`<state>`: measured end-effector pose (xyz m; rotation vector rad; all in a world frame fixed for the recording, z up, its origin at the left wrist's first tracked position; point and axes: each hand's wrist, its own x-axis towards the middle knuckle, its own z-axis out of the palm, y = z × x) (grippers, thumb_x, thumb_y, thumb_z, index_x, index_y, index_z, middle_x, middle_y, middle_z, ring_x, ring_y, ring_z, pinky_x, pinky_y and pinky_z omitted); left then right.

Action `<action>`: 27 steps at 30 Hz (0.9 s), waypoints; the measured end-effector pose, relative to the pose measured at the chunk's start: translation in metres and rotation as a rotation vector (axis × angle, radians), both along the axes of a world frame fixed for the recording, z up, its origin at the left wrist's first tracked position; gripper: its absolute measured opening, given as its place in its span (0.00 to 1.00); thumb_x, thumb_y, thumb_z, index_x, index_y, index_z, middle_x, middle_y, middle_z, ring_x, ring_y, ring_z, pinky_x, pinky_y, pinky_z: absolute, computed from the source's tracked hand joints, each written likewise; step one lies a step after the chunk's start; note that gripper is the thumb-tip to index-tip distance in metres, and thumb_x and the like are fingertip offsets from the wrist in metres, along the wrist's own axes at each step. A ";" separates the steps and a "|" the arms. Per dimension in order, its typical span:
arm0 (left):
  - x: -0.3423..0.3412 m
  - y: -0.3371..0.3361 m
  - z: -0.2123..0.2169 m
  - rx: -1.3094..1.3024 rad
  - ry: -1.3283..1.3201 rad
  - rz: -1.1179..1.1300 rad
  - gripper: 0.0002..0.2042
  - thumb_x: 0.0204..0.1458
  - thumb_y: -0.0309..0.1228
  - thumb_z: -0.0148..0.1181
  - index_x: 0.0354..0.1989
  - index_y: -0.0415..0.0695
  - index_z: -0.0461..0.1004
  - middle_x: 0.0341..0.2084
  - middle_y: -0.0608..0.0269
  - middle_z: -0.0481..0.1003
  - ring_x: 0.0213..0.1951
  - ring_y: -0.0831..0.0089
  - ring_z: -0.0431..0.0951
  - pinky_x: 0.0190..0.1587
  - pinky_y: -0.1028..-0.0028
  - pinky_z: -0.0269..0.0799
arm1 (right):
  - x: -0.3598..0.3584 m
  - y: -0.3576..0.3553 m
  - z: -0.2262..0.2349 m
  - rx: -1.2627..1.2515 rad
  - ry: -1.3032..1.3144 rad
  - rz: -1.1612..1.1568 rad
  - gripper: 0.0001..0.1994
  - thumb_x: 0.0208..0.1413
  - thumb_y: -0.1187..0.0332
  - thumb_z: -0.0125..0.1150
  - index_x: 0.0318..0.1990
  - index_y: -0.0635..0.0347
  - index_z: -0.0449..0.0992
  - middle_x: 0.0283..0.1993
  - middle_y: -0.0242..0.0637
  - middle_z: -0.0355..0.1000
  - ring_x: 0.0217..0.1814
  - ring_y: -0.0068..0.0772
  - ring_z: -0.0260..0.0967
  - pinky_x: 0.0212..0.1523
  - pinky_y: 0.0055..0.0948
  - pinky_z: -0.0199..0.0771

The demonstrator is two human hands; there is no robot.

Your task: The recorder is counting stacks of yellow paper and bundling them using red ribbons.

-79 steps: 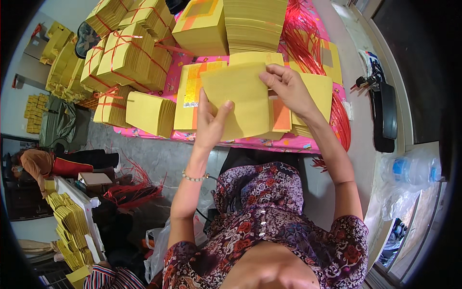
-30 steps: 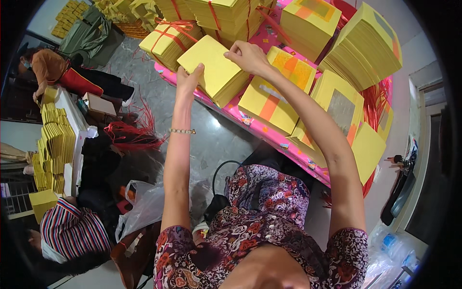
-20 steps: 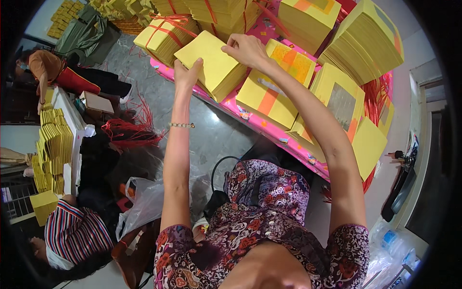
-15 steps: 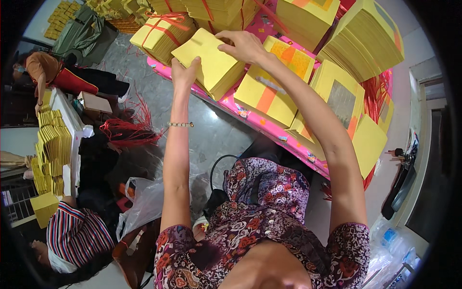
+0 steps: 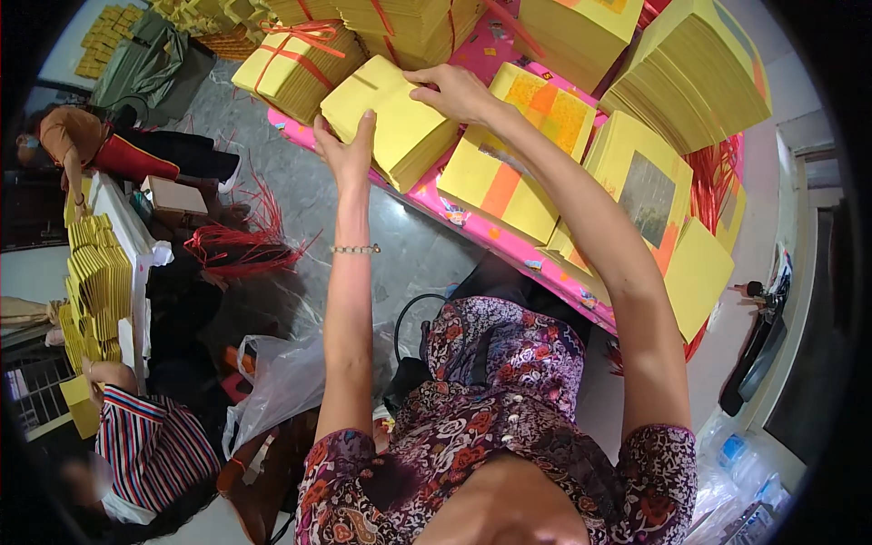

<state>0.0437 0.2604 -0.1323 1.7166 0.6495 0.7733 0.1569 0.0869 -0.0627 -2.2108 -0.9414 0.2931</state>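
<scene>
Since half a second ago your view has barely shifted, and your left hand (image 5: 347, 150) has slid slightly down the near edge of the loose yellow paper stack (image 5: 391, 123) while your right hand (image 5: 451, 91) stays on its far top corner.

Head view: the stack sits at the near left end of the counter (image 5: 509, 250), on its pink cover, just beside a tied bundle (image 5: 300, 59) bound with red string. Your left hand is spread flat, palm against the stack's side; your right hand curls over the top edge, fingers pinching the upper sheets. Judge the stack as fairly heavy yet loose: thin sheets that slip and fan, so squeeze it from two opposite sides and support it underneath.

Your right fingertips are hidden behind the stack, so how deep the grip goes you cannot tell. Farther piles are cut off at the rim, and the printed sheets (image 5: 536, 109) bend with the lens.
</scene>
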 end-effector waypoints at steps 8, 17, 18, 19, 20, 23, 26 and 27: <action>0.004 -0.002 0.006 -0.259 -0.009 -0.051 0.43 0.41 0.34 0.70 0.61 0.32 0.47 0.56 0.42 0.56 0.57 0.56 0.60 0.59 0.63 0.57 | 0.006 -0.005 -0.006 0.162 0.189 0.024 0.22 0.58 0.57 0.52 0.59 0.52 0.66 0.52 0.42 0.71 0.54 0.34 0.68 0.55 0.30 0.65; -0.013 -0.015 0.031 -0.412 -0.082 -0.154 0.39 0.45 0.29 0.67 0.60 0.30 0.46 0.52 0.45 0.63 0.52 0.62 0.67 0.54 0.68 0.64 | -0.001 0.001 -0.005 0.259 0.610 0.120 0.24 0.63 0.57 0.39 0.59 0.64 0.63 0.55 0.43 0.68 0.57 0.35 0.64 0.58 0.30 0.61; -0.016 -0.014 0.031 -0.412 -0.080 -0.151 0.39 0.45 0.29 0.67 0.60 0.30 0.46 0.52 0.45 0.63 0.52 0.62 0.67 0.54 0.68 0.64 | -0.003 0.003 -0.004 0.259 0.613 0.122 0.24 0.63 0.57 0.39 0.59 0.64 0.63 0.55 0.43 0.68 0.57 0.35 0.64 0.58 0.30 0.61; -0.020 -0.012 0.030 -0.409 -0.084 -0.159 0.39 0.45 0.29 0.67 0.60 0.30 0.46 0.51 0.46 0.63 0.52 0.63 0.67 0.54 0.68 0.65 | -0.006 0.004 -0.004 0.217 0.585 0.147 0.24 0.64 0.56 0.39 0.59 0.63 0.63 0.55 0.41 0.68 0.57 0.31 0.63 0.57 0.28 0.60; -0.024 -0.010 0.028 -0.407 -0.088 -0.166 0.39 0.45 0.29 0.66 0.60 0.30 0.46 0.51 0.46 0.64 0.52 0.63 0.67 0.53 0.68 0.65 | -0.008 0.005 -0.005 0.175 0.556 0.172 0.24 0.64 0.54 0.39 0.59 0.62 0.63 0.54 0.38 0.68 0.56 0.28 0.63 0.57 0.27 0.60; -0.033 -0.006 0.024 -0.527 -0.086 -0.066 0.39 0.45 0.28 0.66 0.61 0.32 0.46 0.52 0.47 0.64 0.51 0.63 0.68 0.52 0.69 0.66 | -0.018 0.014 -0.006 0.120 0.532 0.184 0.22 0.64 0.55 0.39 0.55 0.64 0.66 0.50 0.38 0.71 0.52 0.28 0.65 0.54 0.28 0.63; -0.040 -0.007 0.024 -0.716 -0.092 -0.105 0.32 0.48 0.33 0.63 0.58 0.34 0.54 0.51 0.53 0.66 0.49 0.66 0.71 0.50 0.72 0.68 | -0.027 0.016 -0.007 0.141 0.448 0.132 0.22 0.64 0.55 0.39 0.53 0.64 0.67 0.46 0.38 0.72 0.49 0.28 0.66 0.52 0.29 0.64; -0.041 -0.006 0.025 -0.850 -0.079 -0.219 0.29 0.50 0.36 0.61 0.57 0.34 0.58 0.50 0.55 0.68 0.49 0.67 0.72 0.50 0.72 0.68 | -0.025 0.017 -0.012 0.143 0.450 0.127 0.22 0.64 0.55 0.39 0.53 0.64 0.67 0.46 0.38 0.72 0.49 0.28 0.66 0.52 0.29 0.64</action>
